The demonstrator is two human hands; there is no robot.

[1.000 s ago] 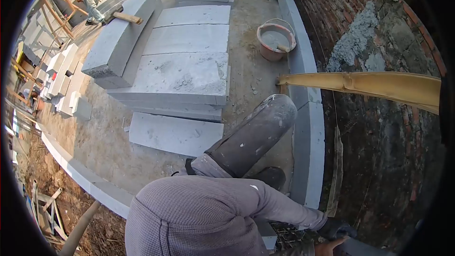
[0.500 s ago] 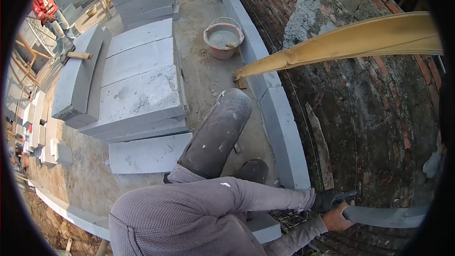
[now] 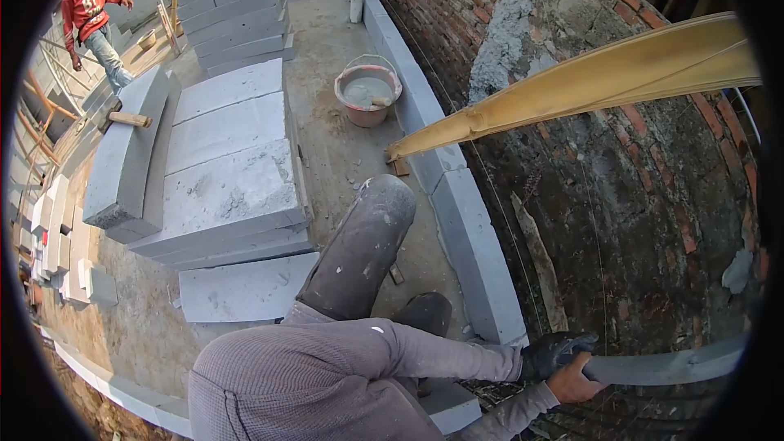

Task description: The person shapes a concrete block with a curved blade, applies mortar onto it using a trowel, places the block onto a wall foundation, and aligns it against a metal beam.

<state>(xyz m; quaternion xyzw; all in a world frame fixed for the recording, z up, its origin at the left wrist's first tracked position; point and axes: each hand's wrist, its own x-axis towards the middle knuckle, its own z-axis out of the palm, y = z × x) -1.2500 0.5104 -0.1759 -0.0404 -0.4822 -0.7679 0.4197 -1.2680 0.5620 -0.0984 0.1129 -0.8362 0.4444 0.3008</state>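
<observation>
My right hand (image 3: 575,380), bare, is wrapped round the near end of a long grey bar (image 3: 670,367), which runs off to the right and looks bowed in this wide view. Just above and touching it, my left hand (image 3: 557,354) wears a dark glove. Its fingers are curled in by the bar's end, and what they hold, if anything, is hidden. A thin string (image 3: 599,253) comes down the wall side close to both hands. Below my left forearm lies the end of a pale block (image 3: 453,408).
A low row of grey blocks (image 3: 482,249) runs beside my knee. A yellowish plank (image 3: 572,86) leans across it towards the brick wall (image 3: 449,0). A mortar bucket (image 3: 367,96), stacked blocks (image 3: 220,139) and a hammer (image 3: 129,118) stand ahead-left. A person (image 3: 91,12) is at far left.
My view has shifted slightly, and the scene sits a little further left. The gloved fingers have drawn in towards the bare hand. At far left the person has moved and shows more fully.
</observation>
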